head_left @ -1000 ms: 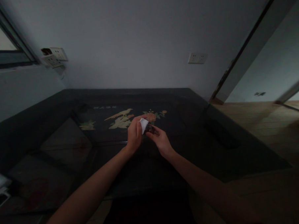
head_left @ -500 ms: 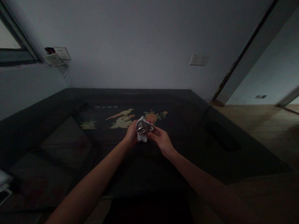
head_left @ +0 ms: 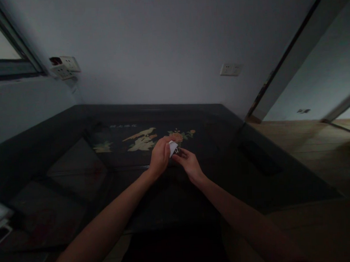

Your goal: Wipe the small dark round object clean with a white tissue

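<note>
Above the dark table [head_left: 178,200], both of my hands meet in the middle of the view. My left hand [head_left: 159,158] is closed round a white tissue [head_left: 172,147], folded over a small dark, shiny object [head_left: 177,150]. The fingers of my right hand [head_left: 189,164] pinch the right end of that object. Most of it is covered by the tissue and fingers, and its kind cannot be made out in the dim light.
The glossy tabletop bears a bird picture [head_left: 142,142] and a flower picture [head_left: 186,134]. A dark oblong item [head_left: 260,158] lies to the right. A white object [head_left: 0,217] stands at the left edge. Behind is a wall with sockets [head_left: 230,69].
Half a second ago my left hand lay opened behind the tissue, showing the shiny object on it. Now its fingers are folded over the object again with the tissue. My right hand keeps its pinch.
</note>
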The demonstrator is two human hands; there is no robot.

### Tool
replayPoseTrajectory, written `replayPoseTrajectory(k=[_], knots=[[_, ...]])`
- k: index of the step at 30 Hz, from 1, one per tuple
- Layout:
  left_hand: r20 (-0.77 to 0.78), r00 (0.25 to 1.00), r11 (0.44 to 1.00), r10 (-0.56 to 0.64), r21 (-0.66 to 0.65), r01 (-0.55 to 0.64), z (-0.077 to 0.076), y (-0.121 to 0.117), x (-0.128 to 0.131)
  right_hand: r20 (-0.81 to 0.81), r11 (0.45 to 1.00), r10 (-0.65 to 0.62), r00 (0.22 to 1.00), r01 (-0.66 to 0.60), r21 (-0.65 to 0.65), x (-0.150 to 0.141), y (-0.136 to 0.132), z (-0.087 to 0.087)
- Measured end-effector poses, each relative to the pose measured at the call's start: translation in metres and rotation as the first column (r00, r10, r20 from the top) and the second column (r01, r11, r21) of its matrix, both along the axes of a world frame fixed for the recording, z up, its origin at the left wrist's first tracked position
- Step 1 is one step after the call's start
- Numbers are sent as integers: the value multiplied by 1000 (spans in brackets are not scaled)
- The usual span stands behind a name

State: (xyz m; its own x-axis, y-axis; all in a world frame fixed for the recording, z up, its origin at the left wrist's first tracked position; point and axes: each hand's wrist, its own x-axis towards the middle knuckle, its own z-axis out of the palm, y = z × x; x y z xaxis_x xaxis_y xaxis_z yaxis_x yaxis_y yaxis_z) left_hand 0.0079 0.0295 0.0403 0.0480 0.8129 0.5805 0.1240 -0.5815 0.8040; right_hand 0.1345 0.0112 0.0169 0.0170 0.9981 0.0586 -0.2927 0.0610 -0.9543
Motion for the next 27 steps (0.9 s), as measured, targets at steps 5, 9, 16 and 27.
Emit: replayPoseTrajectory(k=[5,9,16,27], knots=[[241,970,949,37,-312,41,-2,12,1,23,1000,-16,1000,17,-16,1,-1,3],[530,848,742,10,-573,349,5,20,0,33,1000,6,999,-6,7,1,-1,5],[709,706,558,-4,-584,590,14,14,1,31,999,34,999,-35,40,0,-1,6],[-36,986,987,161,11,-160,0,-2,3,22,1000,14,1000,-14,20,1,-1,4]])
